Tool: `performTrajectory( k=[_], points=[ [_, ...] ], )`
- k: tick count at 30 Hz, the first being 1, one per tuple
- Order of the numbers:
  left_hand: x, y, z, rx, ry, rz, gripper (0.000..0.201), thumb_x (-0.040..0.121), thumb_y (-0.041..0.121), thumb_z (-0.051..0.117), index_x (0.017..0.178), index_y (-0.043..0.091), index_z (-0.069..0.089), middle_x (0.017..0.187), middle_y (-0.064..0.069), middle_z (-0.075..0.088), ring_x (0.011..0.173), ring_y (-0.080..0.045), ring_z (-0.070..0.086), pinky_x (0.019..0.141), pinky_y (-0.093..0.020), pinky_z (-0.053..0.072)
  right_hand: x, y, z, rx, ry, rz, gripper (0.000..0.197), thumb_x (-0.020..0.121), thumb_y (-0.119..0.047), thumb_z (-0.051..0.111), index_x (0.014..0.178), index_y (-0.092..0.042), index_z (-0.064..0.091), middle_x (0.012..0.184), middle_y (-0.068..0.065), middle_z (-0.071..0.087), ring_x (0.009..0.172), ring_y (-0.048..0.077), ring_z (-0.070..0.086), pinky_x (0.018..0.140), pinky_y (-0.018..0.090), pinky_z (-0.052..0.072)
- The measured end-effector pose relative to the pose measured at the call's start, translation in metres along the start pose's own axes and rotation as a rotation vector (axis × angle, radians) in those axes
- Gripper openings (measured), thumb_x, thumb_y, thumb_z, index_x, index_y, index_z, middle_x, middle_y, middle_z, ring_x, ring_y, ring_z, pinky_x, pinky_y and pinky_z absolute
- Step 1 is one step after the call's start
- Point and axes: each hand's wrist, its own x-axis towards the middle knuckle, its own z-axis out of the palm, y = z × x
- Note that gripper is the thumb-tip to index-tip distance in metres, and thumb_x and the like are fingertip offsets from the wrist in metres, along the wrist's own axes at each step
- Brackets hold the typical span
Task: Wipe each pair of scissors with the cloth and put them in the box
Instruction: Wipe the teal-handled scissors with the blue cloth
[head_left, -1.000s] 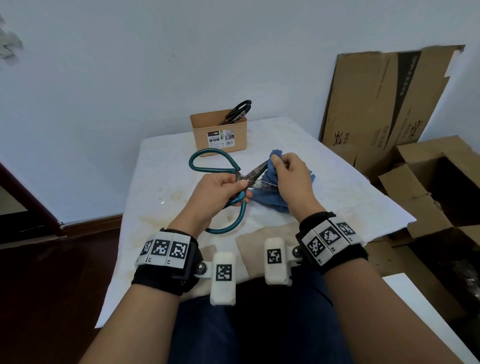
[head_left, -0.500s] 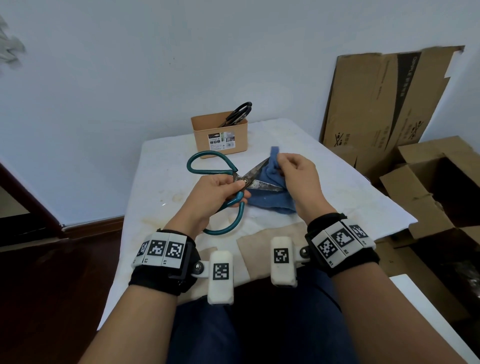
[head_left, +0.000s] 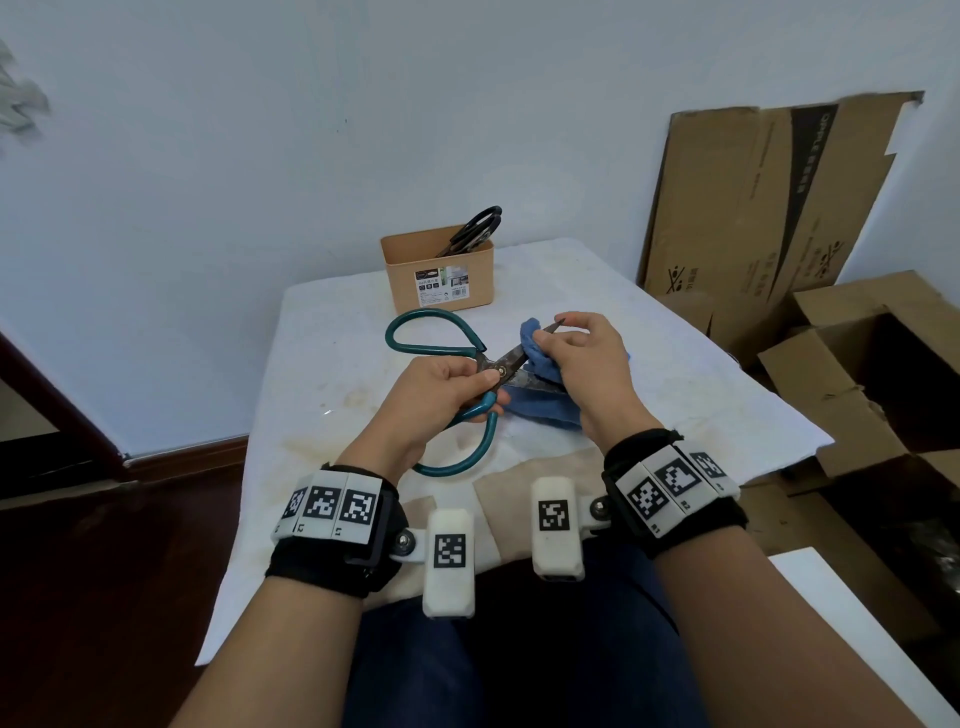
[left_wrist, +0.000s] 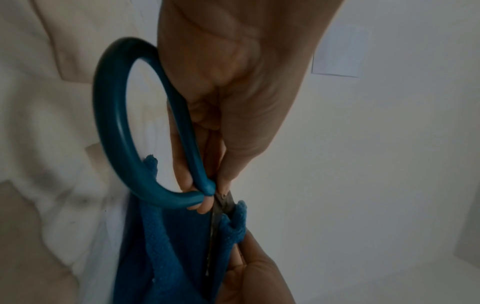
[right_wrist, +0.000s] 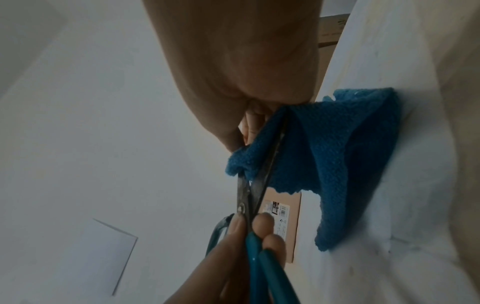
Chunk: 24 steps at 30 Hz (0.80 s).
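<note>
**Wiping stroke reaches the blade tip**

Right hand (head_left: 582, 358) has slid the pinched blue cloth (head_left: 540, 400) outward along the teal scissors (head_left: 447, 364), gripped by the left hand (head_left: 441, 395) above the table (head_left: 322, 332). Black scissors (head_left: 475, 228) already stand in the box (head_left: 441, 278); the teal pair remains.

pale wall (head_left: 260, 130), dark floor (head_left: 104, 597), cardboard boxes (head_left: 779, 208)
</note>
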Motion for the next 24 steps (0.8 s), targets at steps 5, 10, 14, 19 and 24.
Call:
performTrajectory(
  k=[5,10,14,19,24],
  points=[
    [-0.002,0.001,-0.001,0.025,-0.002,-0.006,0.018,0.098,0.012,0.060,0.101,-0.004,0.070,0.086,-0.010,0.077,0.076,-0.016,0.072,0.072,-0.022,0.059,-0.002,-0.002,-0.004,-0.003,0.022,-0.033,0.035,0.092,-0.013,0.064,0.123,-0.008,0.048,0.096,0.011,0.067,0.068,0.004,0.060,0.053,0.007,0.046],
    [-0.003,0.002,0.000,0.016,-0.003,-0.014,0.019,0.098,0.010,0.061,0.102,-0.006,0.070,0.086,-0.011,0.077,0.074,-0.016,0.072,0.069,-0.021,0.058,-0.006,-0.003,-0.006,0.019,0.028,-0.063,0.028,0.094,-0.009,0.061,0.115,-0.013,0.043,0.078,0.003,0.062,0.057,0.003,0.058,0.050,0.009,0.045],
    [-0.005,0.000,-0.002,0.004,-0.001,-0.029,0.017,0.097,0.010,0.061,0.100,-0.004,0.070,0.083,-0.009,0.077,0.073,-0.014,0.073,0.068,-0.020,0.058,-0.001,0.000,-0.012,-0.010,0.125,-0.094,0.024,0.093,-0.011,0.059,0.111,-0.017,0.043,0.083,0.011,0.065,0.073,0.016,0.061,0.065,0.018,0.048],
    [-0.004,0.000,-0.005,-0.039,0.029,-0.035,0.014,0.097,0.011,0.061,0.099,0.003,0.072,0.088,-0.012,0.078,0.076,-0.016,0.074,0.072,-0.021,0.058,0.006,-0.002,-0.022,0.029,0.241,-0.103,0.017,0.093,-0.014,0.056,0.101,-0.025,0.047,0.097,0.003,0.067,0.090,0.016,0.063,0.083,0.027,0.049],
    [-0.001,-0.002,-0.004,-0.049,0.033,-0.038,0.011,0.097,0.011,0.061,0.095,0.005,0.071,0.089,-0.012,0.078,0.076,-0.018,0.073,0.072,-0.022,0.058,0.007,-0.005,-0.023,0.061,0.048,0.021,0.026,0.090,-0.015,0.060,0.116,-0.017,0.056,0.095,0.004,0.066,0.075,0.011,0.060,0.068,0.022,0.049]
  ],
)
